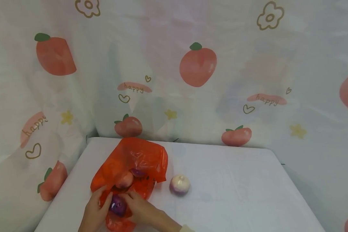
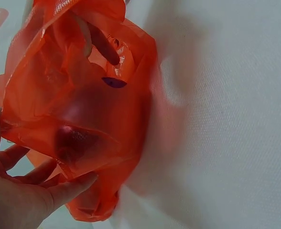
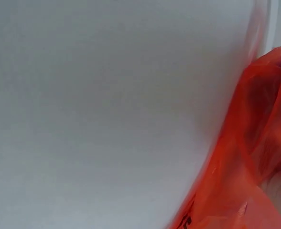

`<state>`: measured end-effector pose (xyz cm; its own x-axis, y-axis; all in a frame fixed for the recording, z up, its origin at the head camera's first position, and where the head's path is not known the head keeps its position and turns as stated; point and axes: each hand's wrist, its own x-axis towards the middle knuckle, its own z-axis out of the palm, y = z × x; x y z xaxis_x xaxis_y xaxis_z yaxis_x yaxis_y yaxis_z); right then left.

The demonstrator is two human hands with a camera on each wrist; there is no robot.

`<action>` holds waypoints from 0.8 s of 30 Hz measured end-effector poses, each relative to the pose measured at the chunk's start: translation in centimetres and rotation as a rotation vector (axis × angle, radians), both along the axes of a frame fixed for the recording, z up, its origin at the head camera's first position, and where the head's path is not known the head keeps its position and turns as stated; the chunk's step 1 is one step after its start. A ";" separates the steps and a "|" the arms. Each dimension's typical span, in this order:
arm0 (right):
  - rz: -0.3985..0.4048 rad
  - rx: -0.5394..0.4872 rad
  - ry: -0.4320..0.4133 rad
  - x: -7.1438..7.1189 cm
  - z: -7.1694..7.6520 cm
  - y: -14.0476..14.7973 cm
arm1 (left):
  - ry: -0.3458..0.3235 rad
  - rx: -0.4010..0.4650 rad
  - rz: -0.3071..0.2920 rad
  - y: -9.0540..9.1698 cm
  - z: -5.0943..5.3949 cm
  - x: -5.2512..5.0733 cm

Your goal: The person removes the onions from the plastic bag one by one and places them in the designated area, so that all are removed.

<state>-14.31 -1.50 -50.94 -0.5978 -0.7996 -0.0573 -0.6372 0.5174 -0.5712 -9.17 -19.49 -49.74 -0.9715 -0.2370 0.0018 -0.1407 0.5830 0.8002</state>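
Observation:
A red plastic bag lies on the left part of the table, with a pinkish-orange round item and a purple one in its folds. Nearer the front, a shiny purple onion sits between the two hands. My left hand holds the bag's left side; in the left wrist view its fingers bend against the red film. From the right, my right hand grips the bag beside the onion, its fingertips partly hidden. The right wrist view shows red film at its right edge.
A white-and-purple onion rests on the white table, right of the bag. Behind and to the left hangs a pale printed curtain with fruit pictures.

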 end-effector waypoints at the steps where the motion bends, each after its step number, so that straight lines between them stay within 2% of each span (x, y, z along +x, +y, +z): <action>1: 0.002 0.002 -0.007 0.0 0.0 -0.1 | -0.003 0.001 -0.001 0.0 0.0 0.0; 6: 0.018 0.020 -0.011 -0.1 -0.3 -0.9 | 0.019 -0.004 0.009 0.1 -0.3 0.0; 13: -0.016 0.048 -0.066 0.2 -0.6 -1.5 | 0.033 -0.019 0.031 0.1 -0.4 0.4; 21: 0.005 0.035 0.012 0.2 -1.0 -2.0 | 0.021 -0.003 0.033 0.0 -0.6 0.3; 22: -0.007 0.029 -0.015 0.2 -1.0 -2.0 | 0.018 0.000 0.031 -0.1 -0.7 0.3; 23: -0.035 0.012 -0.082 0.2 -1.1 -2.0 | 0.017 0.002 0.030 -0.1 -0.7 0.3; 24: -0.041 0.017 -0.087 0.2 -1.2 -2.1 | 0.021 0.004 0.029 -0.1 -0.7 0.3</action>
<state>-14.14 -3.56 -52.13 -0.6222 -0.7731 -0.1236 -0.5635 0.5518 -0.6148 -8.92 -19.56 -50.44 -0.9639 -0.2654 0.0207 -0.1412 0.5756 0.8054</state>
